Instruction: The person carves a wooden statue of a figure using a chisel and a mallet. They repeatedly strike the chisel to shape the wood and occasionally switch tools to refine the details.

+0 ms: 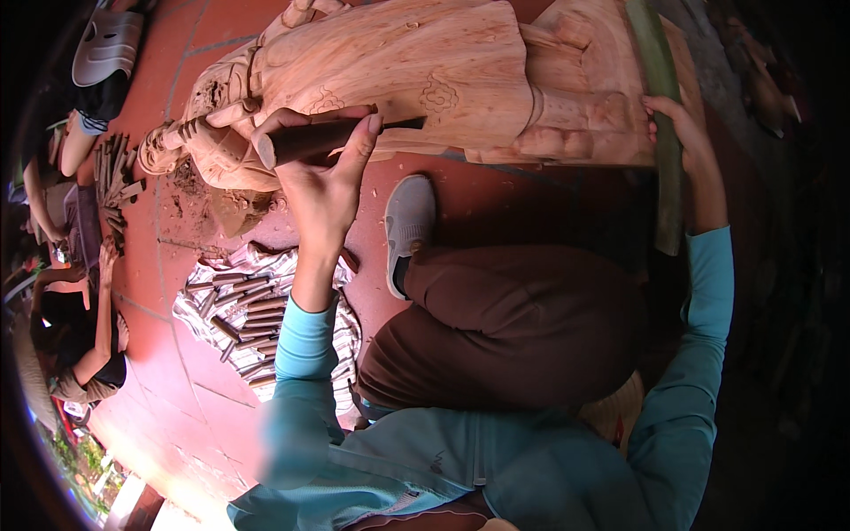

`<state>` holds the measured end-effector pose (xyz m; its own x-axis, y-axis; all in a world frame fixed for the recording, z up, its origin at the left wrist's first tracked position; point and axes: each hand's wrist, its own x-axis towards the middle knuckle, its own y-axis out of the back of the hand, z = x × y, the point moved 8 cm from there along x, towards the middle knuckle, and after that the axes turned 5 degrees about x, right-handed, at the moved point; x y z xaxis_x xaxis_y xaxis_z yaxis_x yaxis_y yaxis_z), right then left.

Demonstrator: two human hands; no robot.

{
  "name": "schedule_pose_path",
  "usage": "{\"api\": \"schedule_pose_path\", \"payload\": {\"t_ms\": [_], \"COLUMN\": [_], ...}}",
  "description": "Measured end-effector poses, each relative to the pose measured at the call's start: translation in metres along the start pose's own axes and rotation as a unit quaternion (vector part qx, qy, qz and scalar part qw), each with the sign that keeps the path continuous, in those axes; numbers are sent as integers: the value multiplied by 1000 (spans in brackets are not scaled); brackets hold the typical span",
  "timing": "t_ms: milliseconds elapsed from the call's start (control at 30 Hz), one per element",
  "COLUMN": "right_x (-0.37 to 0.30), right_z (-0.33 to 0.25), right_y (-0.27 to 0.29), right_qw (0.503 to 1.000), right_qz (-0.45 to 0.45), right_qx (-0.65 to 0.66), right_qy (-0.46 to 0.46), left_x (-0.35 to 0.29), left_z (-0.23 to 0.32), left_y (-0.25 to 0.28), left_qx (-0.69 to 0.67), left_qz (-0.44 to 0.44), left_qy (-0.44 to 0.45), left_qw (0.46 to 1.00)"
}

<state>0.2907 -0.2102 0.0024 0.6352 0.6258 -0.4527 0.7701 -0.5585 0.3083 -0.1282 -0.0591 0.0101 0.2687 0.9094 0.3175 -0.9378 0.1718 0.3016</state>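
A large carved wooden statue [390, 66] of a robed figure lies across the top of the view, its head toward the left. Over its robe, near a carved flower pattern, my left hand [323, 190] holds a wood chisel [310, 142] by its thick brown handle. The dark blade points right and seems close to the wood; whether it touches I cannot tell. At the statue's base, my right hand [691, 133] grips a long, flat greenish wooden bar [653, 57], its fingers curled round the edge. The bar slants down past the base.
Several more chisels [257, 310] lie on a striped cloth [199, 305] on the red tiled floor [181, 354]. Another pile of tools [111, 173] rests near the statue's head. Other people work at the left, one with bare arms [99, 341]. My grey shoe [410, 217] stands beside the statue.
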Motion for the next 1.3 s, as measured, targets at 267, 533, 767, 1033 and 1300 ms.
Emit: {"api": "schedule_pose_path", "payload": {"t_ms": [267,533,767,1033,1300], "right_x": [-5,-1,2,2,-6], "right_z": [-5,2,8,8,-1], "right_y": [-5,-1,4,3,-3], "right_qw": [1000,1000,999,999,999], "right_qz": [5,9,21,14,20], "right_qx": [0,17,17,22,24], "right_qy": [20,1,-33,-43,-21], "left_x": [-6,-16,-7,-5,-24], "left_z": [-25,-25,-32,-4,5], "left_y": [-1,-3,7,-5,1], "left_qx": [-144,-270,-185,-159,-169], "left_qz": [54,-13,13,-30,-44], "left_qy": [74,186,123,16,-11], "left_qw": [985,945,975,987,984]}}
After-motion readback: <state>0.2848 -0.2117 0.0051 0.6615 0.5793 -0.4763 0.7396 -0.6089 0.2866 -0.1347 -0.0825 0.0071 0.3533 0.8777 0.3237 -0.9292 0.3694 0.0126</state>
